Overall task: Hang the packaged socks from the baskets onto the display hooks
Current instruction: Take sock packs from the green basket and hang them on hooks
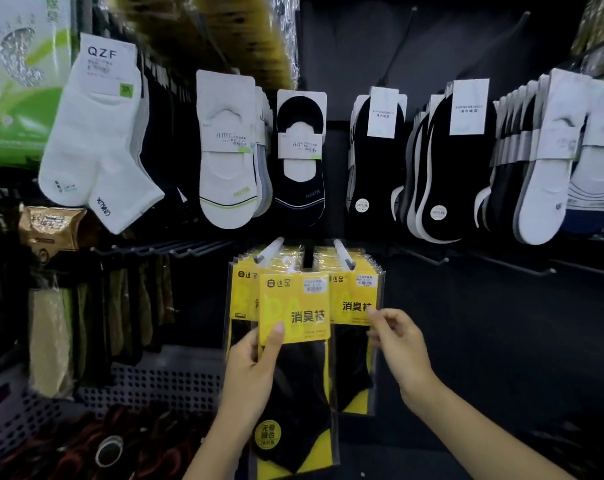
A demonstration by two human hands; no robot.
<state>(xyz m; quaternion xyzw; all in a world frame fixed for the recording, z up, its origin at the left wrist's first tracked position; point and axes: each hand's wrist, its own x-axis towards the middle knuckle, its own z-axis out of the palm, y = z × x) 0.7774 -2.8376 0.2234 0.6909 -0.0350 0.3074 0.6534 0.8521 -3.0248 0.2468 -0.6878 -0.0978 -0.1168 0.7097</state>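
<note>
A grey perforated basket (pixel 148 382), near left, holds dark sock bundles (pixel 127 441). The left hand (pixel 252 372) grips a yellow-carded sock pack (pixel 293 341), thumb on its card, below two display hooks (pixel 269 252). It looks light and film-slick, and is best held by the stiff card. The right hand (pixel 397 344) fingers the hung packs (pixel 354 299); its grip is unclear.

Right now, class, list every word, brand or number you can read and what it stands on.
"QZF": white sock's card
"7A": green tag on that card
"达足": held yellow pack
"消臭袜": same pack
Too blurred to read: price stickers, other cards' small print.
</note>
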